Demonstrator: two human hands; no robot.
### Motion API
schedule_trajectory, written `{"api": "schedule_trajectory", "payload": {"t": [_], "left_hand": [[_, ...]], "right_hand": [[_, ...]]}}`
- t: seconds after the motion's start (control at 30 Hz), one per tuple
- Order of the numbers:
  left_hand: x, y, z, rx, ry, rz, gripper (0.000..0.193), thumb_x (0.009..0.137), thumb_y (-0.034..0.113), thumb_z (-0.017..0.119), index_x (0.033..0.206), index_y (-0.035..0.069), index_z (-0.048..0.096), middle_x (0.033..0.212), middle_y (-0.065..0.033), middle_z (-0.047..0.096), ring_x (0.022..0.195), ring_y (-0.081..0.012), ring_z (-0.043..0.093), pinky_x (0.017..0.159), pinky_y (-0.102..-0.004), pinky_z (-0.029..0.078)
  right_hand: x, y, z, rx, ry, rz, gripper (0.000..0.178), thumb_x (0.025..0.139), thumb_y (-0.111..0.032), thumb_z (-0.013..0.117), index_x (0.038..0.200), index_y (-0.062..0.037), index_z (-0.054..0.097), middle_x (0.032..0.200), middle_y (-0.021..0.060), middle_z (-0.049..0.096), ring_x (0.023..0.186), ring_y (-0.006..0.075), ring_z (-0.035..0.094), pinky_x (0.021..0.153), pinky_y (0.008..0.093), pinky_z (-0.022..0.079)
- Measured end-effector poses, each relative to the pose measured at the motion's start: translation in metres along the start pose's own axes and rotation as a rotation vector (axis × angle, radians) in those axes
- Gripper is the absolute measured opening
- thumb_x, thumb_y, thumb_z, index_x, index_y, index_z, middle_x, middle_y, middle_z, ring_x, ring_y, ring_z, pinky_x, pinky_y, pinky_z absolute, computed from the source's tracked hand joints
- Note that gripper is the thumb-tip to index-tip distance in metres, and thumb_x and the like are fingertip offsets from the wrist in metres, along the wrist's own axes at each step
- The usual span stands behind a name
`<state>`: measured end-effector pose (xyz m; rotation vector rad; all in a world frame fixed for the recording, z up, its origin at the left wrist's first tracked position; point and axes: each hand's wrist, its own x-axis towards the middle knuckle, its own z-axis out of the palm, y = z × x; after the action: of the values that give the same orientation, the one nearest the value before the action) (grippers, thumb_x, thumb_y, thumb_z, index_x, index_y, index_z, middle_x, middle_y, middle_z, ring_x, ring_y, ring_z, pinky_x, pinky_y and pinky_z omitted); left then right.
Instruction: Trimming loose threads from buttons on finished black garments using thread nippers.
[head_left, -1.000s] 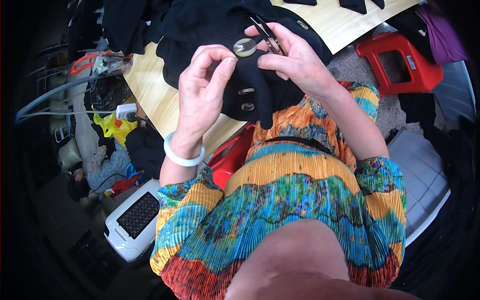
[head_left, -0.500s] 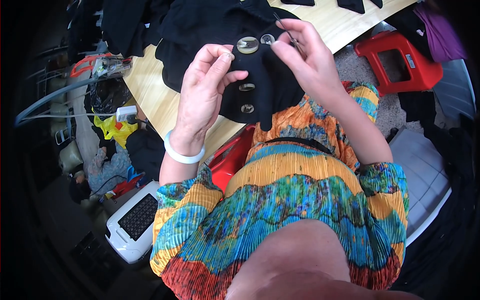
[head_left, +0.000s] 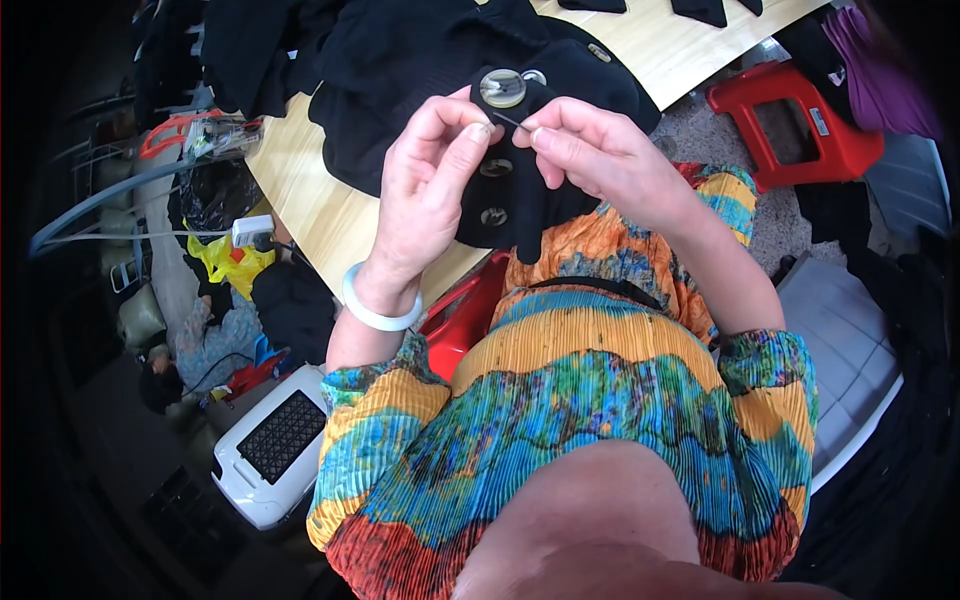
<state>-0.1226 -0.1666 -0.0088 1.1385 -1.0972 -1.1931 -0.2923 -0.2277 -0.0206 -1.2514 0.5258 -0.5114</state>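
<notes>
A black garment (head_left: 400, 60) lies over the table edge and down onto my lap. Several dark-and-cream buttons run down it; the largest button (head_left: 503, 88) sits just above my fingertips, with a lower button (head_left: 493, 216) near the lap. Thumb and forefinger of my left hand (head_left: 430, 180) are pinched together over the garment; what they grip is too small to make out. My right hand (head_left: 610, 165) closes on a thin dark pointed metal tool (head_left: 512, 121), its tip pointing toward the left fingertips. Most of the tool is hidden in the palm.
The pale wooden table (head_left: 310, 200) carries more dark cloth at its far side. A red plastic stool (head_left: 725, 100) stands to the right. At the left are a yellow bag (head_left: 235, 262), a white plug adapter (head_left: 252, 229) and a white box-shaped thing with a dark grille (head_left: 262, 500).
My right hand has moved left and down, swinging the tool's tip from pointing away to pointing at my left fingers. My left hand has shifted slightly right, and its fingers have drawn together.
</notes>
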Motion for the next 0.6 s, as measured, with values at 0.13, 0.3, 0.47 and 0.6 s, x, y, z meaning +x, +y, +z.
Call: {"api": "schedule_trajectory", "payload": {"t": [0.13, 0.3, 0.47, 0.6], "left_hand": [[0.000, -0.003, -0.003, 0.136, -0.059, 0.038, 0.003, 0.084, 0.002, 0.050, 0.085, 0.000, 0.051, 0.111, -0.0061, 0.049, 0.080, -0.0042, 0.046, 0.068, -0.0175, 0.038], [-0.003, -0.005, -0.002, 0.180, -0.067, 0.082, 0.003, 0.082, 0.002, 0.052, 0.083, -0.001, 0.053, 0.116, -0.0096, 0.046, 0.083, -0.0066, 0.048, 0.070, -0.0196, 0.041], [-0.004, -0.009, 0.000, 0.406, -0.013, 0.208, 0.004, 0.079, 0.004, 0.057, 0.081, 0.000, 0.056, 0.113, -0.0152, 0.049, 0.083, -0.0113, 0.053, 0.071, -0.0223, 0.043], [-0.004, -0.011, -0.002, 0.645, -0.042, 0.354, 0.006, 0.075, 0.003, 0.059, 0.081, 0.001, 0.058, 0.111, -0.0195, 0.051, 0.083, -0.0160, 0.056, 0.070, -0.0254, 0.044]], "right_hand": [[0.002, -0.002, -0.002, 0.018, 0.004, 0.026, 0.020, 0.087, -0.022, 0.050, 0.087, -0.0025, 0.054, 0.066, -0.0033, 0.049, 0.061, 0.0026, 0.043, 0.057, 0.0175, 0.036], [0.005, 0.001, -0.003, 0.028, -0.011, 0.003, 0.020, 0.087, -0.023, 0.051, 0.085, -0.0028, 0.055, 0.066, -0.0036, 0.049, 0.061, 0.0022, 0.044, 0.056, 0.0170, 0.035], [0.009, 0.004, -0.004, 0.050, -0.053, -0.010, 0.020, 0.086, -0.023, 0.052, 0.085, -0.0031, 0.055, 0.065, -0.0040, 0.049, 0.061, 0.0021, 0.044, 0.055, 0.0167, 0.034], [0.009, 0.006, -0.006, 0.044, -0.063, 0.012, 0.018, 0.086, -0.022, 0.051, 0.088, -0.0041, 0.054, 0.065, -0.0044, 0.048, 0.057, 0.0003, 0.040, 0.050, 0.0158, 0.030]]}}
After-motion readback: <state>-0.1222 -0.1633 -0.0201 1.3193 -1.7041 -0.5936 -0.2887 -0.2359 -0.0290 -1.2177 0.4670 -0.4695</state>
